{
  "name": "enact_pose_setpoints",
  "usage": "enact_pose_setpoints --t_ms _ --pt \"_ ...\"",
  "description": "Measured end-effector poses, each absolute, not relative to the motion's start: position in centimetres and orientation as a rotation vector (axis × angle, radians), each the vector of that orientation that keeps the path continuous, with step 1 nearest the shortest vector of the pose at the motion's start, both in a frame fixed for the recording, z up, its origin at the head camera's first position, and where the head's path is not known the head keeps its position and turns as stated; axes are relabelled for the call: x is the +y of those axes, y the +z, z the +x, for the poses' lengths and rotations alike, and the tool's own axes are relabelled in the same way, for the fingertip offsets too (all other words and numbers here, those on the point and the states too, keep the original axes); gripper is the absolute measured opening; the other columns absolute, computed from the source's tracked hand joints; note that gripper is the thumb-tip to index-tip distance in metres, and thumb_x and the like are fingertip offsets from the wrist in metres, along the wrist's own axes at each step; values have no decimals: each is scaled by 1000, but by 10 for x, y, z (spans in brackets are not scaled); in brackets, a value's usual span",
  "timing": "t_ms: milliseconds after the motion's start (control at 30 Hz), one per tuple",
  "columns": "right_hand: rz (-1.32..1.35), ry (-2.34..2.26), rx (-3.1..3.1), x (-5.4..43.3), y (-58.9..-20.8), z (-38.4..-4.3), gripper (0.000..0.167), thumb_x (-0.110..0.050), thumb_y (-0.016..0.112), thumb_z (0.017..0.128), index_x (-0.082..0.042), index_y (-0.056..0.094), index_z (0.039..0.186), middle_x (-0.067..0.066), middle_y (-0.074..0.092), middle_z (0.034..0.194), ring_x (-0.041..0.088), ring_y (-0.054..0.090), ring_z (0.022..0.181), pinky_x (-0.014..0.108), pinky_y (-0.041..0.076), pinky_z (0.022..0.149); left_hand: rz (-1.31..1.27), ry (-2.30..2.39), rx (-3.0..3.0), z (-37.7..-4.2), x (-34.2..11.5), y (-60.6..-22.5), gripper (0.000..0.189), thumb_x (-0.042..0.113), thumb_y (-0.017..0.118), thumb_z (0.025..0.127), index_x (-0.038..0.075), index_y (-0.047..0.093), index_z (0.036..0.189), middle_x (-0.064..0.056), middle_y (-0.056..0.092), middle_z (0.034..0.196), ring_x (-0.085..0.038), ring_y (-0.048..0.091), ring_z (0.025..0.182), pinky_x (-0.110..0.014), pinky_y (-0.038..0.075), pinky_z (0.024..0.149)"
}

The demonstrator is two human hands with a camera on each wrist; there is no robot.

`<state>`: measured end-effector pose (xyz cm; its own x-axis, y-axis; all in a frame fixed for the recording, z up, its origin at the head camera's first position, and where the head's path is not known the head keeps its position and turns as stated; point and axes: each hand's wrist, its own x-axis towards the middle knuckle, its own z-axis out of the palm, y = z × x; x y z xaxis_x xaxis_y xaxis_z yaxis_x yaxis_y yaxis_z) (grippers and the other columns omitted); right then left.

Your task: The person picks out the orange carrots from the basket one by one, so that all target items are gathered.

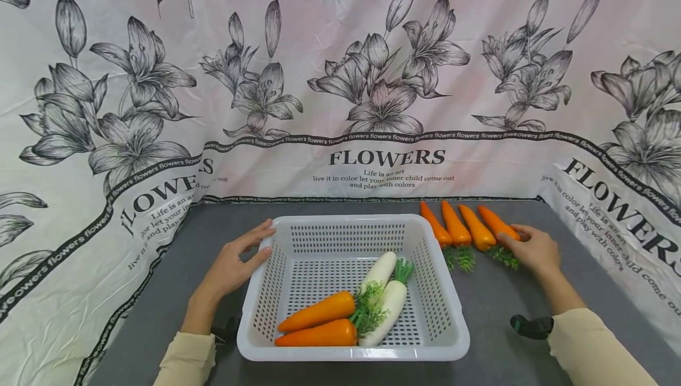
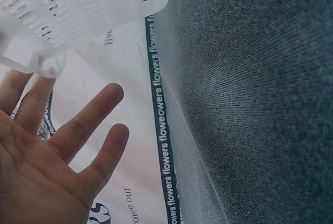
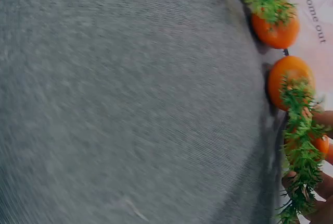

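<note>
Right hand on the end carrot, left hand barely on the basket
From the head cam, the right hand point(image 1: 534, 250) grips the thick end of the end carrot point(image 1: 497, 222), far right of the row on the table point(image 1: 489, 321); three carrots point(image 1: 454, 226) lie beside it, and the white basket point(image 1: 351, 353) holds two carrots point(image 1: 319, 334) plus two white radishes point(image 1: 391, 309). Left wrist: the left hand point(image 1: 234, 265) is spread wide, fingertips at the rim, not clamping, so imo a bump could slide the basket into the nearest carrot. Right wrist: fingers sit around the carrot, but greens point(image 3: 302, 156) hide much of the hold, can't tell how firm. If it's mostly leaves, I'd bet on a slip or a rolled neighbour.
</note>
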<state>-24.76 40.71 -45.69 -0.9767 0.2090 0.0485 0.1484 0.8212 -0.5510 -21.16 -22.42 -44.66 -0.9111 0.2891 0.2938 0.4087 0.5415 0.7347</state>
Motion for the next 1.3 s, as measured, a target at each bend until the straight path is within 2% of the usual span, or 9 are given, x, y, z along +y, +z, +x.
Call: enact_pose_setpoints --t_ms 167,567,867,1133,1300 --pt "-311 862 -2892 399 -463 -246 76 -58 51 100 5 52 143 36 61 130 53 58 111 57 45 78 -607 -1312 -2638 -212 -224 -447 48 26 63 101 23 54 149 2 38 165 -37 55 135 -65 42 106" --pt "-353 892 -2921 393 -463 -250 78 -61 46 101 4 49 145 36 57 134 56 51 119 80 28 90 -605 -1315 -2641 -212 -225 -446 48 27 63 101 23 55 149 2 37 165 -36 56 134 -65 42 106" --pt "-356 889 -2967 399 -455 -250 83 -63 41 101 3 41 151 37 51 141 59 45 126 84 22 94 -612 -1304 -2631 -214 -224 -446 48 26 64 101 24 55 148 2 38 165 -34 59 131 -65 43 105" --pt "-223 825 -2824 389 -424 -259 80 -62 46 101 0 43 152 41 47 141 69 35 121 80 24 86 -612 -1320 -2627 -213 -223 -444 48 27 64 101 23 56 148 1 38 165 -35 58 131 -66 42 106" --pt "-42 835 -2727 359 -389 -265 70 -54 52 102 -4 47 151 36 52 140 57 44 121 76 24 88 -603 -1320 -2633 -212 -224 -445 48 27 64 101 23 56 148 1 38 165 -35 58 131 -66 42 106"
